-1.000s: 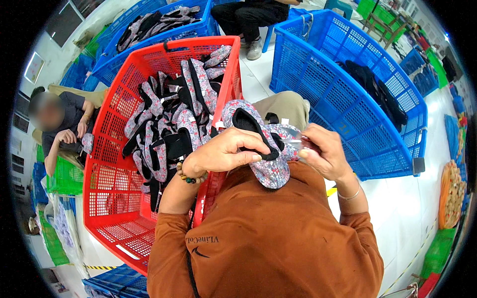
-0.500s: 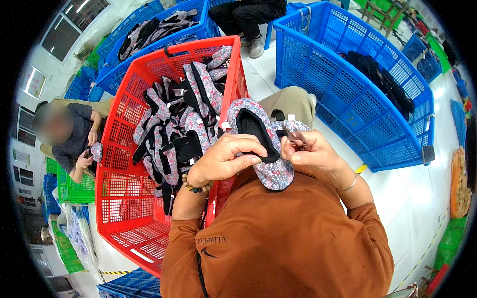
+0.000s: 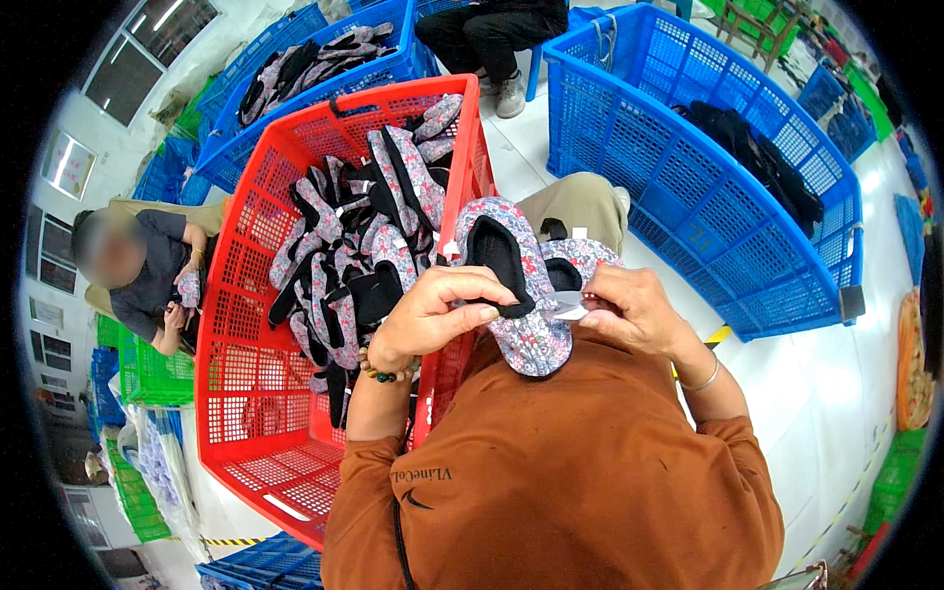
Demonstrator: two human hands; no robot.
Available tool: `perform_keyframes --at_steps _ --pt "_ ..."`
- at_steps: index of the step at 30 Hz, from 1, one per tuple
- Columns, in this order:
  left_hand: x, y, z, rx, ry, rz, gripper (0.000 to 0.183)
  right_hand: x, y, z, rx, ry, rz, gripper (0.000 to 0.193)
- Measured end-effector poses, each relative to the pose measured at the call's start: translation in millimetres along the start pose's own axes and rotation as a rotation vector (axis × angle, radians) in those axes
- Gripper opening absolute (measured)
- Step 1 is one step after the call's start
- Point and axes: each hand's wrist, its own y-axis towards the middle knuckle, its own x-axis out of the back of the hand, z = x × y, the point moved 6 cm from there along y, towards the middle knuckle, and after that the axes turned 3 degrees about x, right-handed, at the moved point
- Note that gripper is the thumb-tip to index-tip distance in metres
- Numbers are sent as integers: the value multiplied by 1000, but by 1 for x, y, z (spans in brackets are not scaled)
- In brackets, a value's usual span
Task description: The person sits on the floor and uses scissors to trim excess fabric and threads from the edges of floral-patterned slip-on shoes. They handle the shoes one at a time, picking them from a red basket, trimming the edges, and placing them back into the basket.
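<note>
Grey shoe [image 3: 533, 342], opening upward, long axis forward-left, left grip [image 3: 438, 307] pinching rim [image 3: 521, 310], right grip [image 3: 637, 307] holding silvery tool [image 3: 563, 308]

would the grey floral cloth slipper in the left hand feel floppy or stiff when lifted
The grey floral cloth slipper looks pliable, given its soft-looking fabric, and probably light, since the left fingers pinch its black rim.

Brightly and fairly evenly lit, in cool white. Shows glare on the glossy white floor [image 3: 787, 423] at right of frame and tube-shaped reflections in the dark window [image 3: 123, 84] at upper left. Bent strongly toward the rim, black at the corners. Sharp enough at centre on the floral slipper [image 3: 531, 342]; heavily blurred over the seated co-worker's head [image 3: 110, 246] at left.
</note>
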Motion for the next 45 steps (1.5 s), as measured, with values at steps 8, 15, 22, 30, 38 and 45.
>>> perform_keyframes --at_steps 8,15,22,30,38,45 --pt "-1 2 -1 6 -58 -4 16 -11 8 5 92 -52 -101 33" --pt "-2 2 -1 -14 -20 -3 16 -11 13 14 136 -82 -136 35" --pt "-4 3 -1 12 -14 8 16 -6 11 15 101 -241 -168 32" --pt "-5 4 1 1 -18 9 17 11 6 7 -76 -262 -242 29" --pt "-20 -3 3 152 60 50 16 5 1 4 -38 -216 -180 30" --pt "-14 -8 7 119 84 -31 7 0 9 8 -21 -195 24 33"
